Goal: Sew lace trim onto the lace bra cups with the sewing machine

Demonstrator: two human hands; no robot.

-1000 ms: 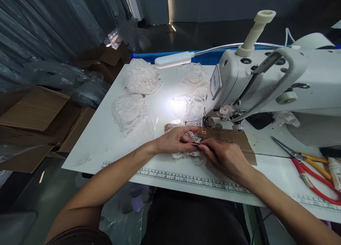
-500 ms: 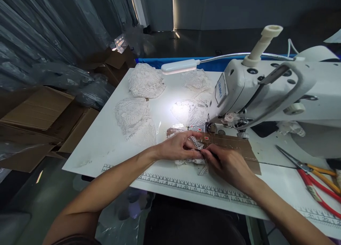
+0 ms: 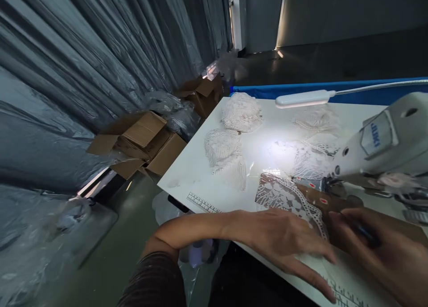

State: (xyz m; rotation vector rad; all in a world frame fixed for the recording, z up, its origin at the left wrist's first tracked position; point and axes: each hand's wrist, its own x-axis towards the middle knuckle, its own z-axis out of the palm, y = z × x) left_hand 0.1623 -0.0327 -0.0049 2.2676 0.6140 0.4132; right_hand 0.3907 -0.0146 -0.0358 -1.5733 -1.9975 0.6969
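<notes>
White lace piece (image 3: 279, 194) lies on the white table (image 3: 177, 175) in front of you, just beside the sewing machine (image 3: 401, 140), with brown showing through its holes and its scalloped edge running over the brown strip (image 3: 307, 192). Its near part goes out of sight behind your left hand (image 3: 289, 235). That hand is spread wide, palm down, thumb well away from the fingers, with nothing seen in its grasp; you cannot tell from here whether the palm presses on the lace.

Your right hand (image 3: 384, 249) is smeared by blur, its fingers curled around a dark object (image 3: 368, 233) too indistinct to name. Its fingertips are near the lace edge, but whether they touch it cannot be told, and the picture's edge cuts off the arm behind.

You see only the head end of the machine; the rest runs out of frame, and the needle area is blurred. Lamp glare (image 3: 281, 149) washes out part of the lace heap (image 3: 310, 157) beyond the strip, so its outline there is lost. Your left forearm and hand cover much of the printed ruler (image 3: 202, 203), leaving a stretch at either end.
</notes>
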